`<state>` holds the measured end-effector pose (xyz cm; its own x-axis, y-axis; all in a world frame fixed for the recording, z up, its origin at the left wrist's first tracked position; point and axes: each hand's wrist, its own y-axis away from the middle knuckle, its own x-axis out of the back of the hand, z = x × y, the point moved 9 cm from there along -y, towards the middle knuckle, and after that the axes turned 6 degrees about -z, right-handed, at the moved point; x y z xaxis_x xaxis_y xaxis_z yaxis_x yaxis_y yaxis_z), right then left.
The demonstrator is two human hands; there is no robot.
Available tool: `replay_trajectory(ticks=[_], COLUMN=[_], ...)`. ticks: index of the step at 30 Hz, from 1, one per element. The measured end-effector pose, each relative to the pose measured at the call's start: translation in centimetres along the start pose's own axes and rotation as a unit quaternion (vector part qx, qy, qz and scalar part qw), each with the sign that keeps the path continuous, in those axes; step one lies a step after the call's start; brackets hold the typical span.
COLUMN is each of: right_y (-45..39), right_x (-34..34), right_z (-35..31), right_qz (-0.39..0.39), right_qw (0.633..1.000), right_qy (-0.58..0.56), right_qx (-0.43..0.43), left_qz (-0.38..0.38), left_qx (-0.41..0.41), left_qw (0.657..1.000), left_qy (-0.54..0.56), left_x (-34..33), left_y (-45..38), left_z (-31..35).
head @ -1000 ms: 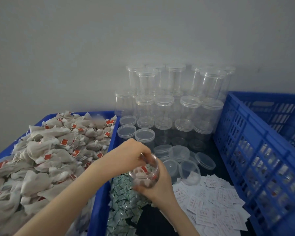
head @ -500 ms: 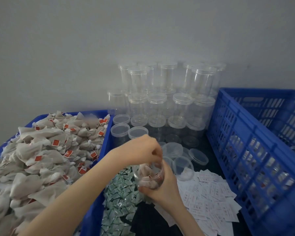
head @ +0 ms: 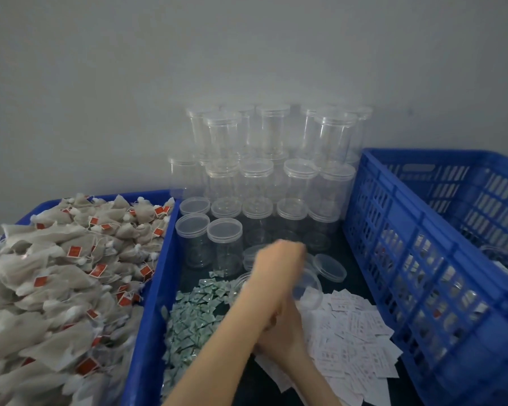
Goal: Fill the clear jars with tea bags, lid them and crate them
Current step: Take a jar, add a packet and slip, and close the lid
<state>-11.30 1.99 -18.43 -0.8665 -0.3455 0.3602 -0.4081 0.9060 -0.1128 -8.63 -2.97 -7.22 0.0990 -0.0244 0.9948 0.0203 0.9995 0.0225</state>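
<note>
My left forearm crosses over from the lower left, and my blurred left hand (head: 279, 259) hovers above the loose clear lids (head: 330, 266); its fingers are too smeared to read. Under that forearm my right hand (head: 282, 329) holds a clear jar (head: 241, 281), of which only a bit of rim shows left of the arm. Tea bags (head: 71, 273) with red tags are heaped in the blue bin (head: 156, 259) on the left. Empty lidded jars (head: 255, 183) are stacked against the wall. The blue crate (head: 423, 244) stands on the right.
Small green sachets (head: 194, 317) lie in a pile in front of the jars, and white paper slips (head: 349, 332) are spread to their right. Another clear jar (head: 305, 285) lies on its side by my left hand. A grey wall closes off the back.
My left hand has left the mouth of the jar and swung right and away, over the loose lids. The right hand with the jar has dropped lower, behind the left forearm.
</note>
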Motion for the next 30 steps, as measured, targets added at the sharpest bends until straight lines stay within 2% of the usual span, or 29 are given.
replay_trajectory(ticks=[2,3,5,8,10,17,20,22,24,26,27,28,30], right_y=[0.1,0.2,0.3,0.1,0.3,0.6,0.7,0.7,0.7,0.7,0.8,0.8,0.9], right_x=[0.2,0.5,1.6,2.5,2.8,3.4,3.9,4.1,4.3,4.4,4.5,4.6,4.9], right_z=[1.6,1.6,1.6,1.6,0.9,-0.7,-1.1,-1.3,-1.4,-1.4,-1.4,-1.4,-1.6], right_qz=[0.003,0.011,0.034,0.049,0.046,0.034,0.038,0.041,0.041,0.04,0.04,0.042,0.047], right_qw=[0.999,0.998,0.995,0.992,0.992,0.99,0.99,0.99,0.991,0.991,0.992,0.992,0.992], right_qy=[-0.044,-0.056,-0.089,-0.119,-0.115,-0.117,-0.11,-0.104,-0.097,-0.096,-0.094,-0.092,-0.089], right_qx=[-0.024,-0.017,-0.007,0.011,0.03,0.073,0.08,0.084,0.088,0.083,0.08,0.079,0.078], left_qz=[0.063,0.061,0.007,-0.073,-0.08,-0.003,0.029,0.072,0.15,0.236,0.255,0.24,0.132], left_qx=[0.133,0.187,0.257,0.283,0.297,0.313,0.316,0.309,0.275,0.192,0.134,0.079,0.001], left_qw=[0.988,0.98,0.966,0.956,0.951,0.95,0.948,0.945,0.941,0.94,0.945,0.956,0.983], left_qy=[0.043,0.042,0.034,0.018,0.021,-0.001,0.025,0.076,0.131,0.155,0.156,0.15,0.125], left_x=[1.1,0.4,-2.2,-7.0,-9.1,-8.8,-6.7,-4.5,-1.0,3.2,5.1,6.4,7.0], left_y=[0.6,1.3,2.6,3.3,3.6,4.3,5.2,6.0,7.2,8.5,8.8,8.7,7.9], left_z=[-7.5,-11.0,-15.0,-16.4,-16.7,-17.1,-17.0,-16.7,-15.9,-14.1,-12.6,-11.0,-7.6])
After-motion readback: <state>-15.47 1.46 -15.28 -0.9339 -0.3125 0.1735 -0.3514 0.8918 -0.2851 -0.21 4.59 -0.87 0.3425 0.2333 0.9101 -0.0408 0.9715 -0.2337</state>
